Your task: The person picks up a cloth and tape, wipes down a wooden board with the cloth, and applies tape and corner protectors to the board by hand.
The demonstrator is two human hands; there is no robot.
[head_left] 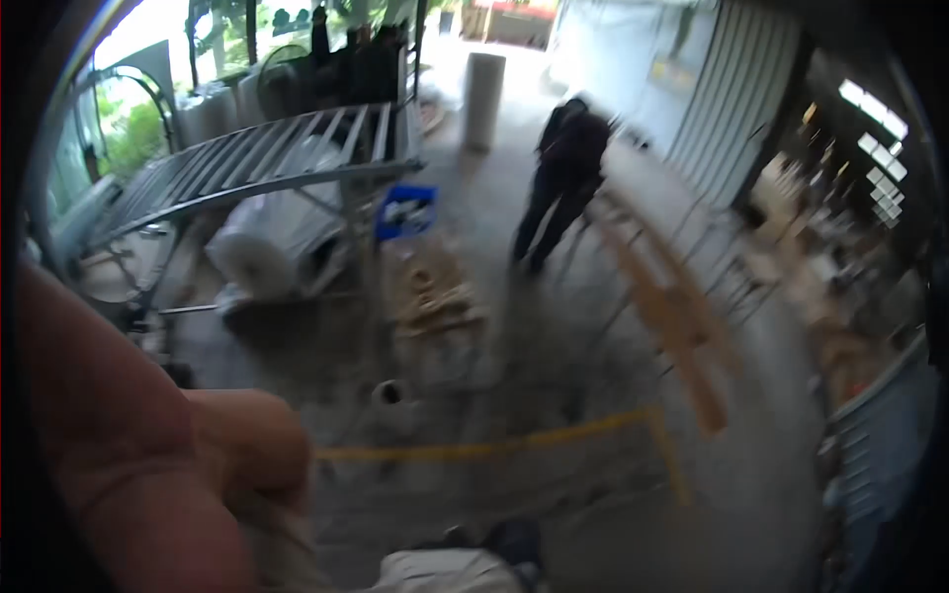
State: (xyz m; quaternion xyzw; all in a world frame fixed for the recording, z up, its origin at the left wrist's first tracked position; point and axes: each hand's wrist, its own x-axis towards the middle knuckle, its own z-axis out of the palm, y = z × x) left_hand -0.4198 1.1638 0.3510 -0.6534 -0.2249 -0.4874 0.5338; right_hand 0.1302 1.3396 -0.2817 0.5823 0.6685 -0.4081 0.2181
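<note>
My left hand (148, 455) is very close to the camera, large and blurred along the left and lower-left edge. One bent part of it juts right over the floor. Most of its fingers are hidden or out of frame, so whether it holds anything cannot be made out. Below it, light-coloured clothing (445, 571) and a dark shoe (516, 546) show at the bottom edge. My right hand is out of view.
A roller conveyor (267, 163) stands at upper left, above plastic-wrapped rolls (262, 252). Beyond are a blue crate (406, 212), a box of parts (430, 287) and a tall roll (483, 104). A person (565, 173) bends beside long wooden boards (662, 306). Yellow tape (494, 447) marks the floor.
</note>
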